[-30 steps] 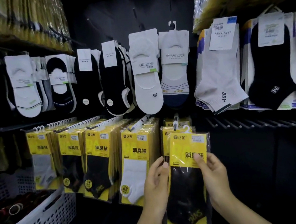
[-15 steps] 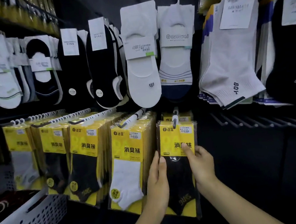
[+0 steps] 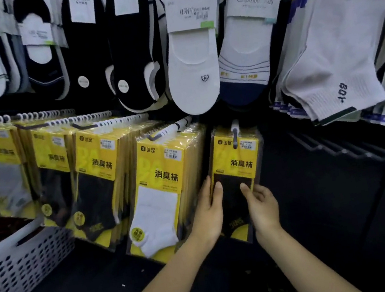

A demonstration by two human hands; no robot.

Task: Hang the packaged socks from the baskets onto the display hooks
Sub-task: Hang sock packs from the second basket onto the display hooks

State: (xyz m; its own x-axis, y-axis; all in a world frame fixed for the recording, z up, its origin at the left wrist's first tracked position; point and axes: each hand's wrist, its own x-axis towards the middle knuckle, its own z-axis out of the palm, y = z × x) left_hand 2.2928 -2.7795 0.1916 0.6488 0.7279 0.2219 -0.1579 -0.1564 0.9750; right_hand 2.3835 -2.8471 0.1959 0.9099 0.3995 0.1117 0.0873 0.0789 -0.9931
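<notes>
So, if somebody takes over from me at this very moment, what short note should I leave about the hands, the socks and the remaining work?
Left hand: pinches the left edge of the black-sock pack.
Right hand: grips its right side, thumb on the front.
Pack: on the hook, beside the white-sock row.
Done: this pack appears hung.
Left: let go, then fetch more from the basket; its contents are unclear.
</notes>
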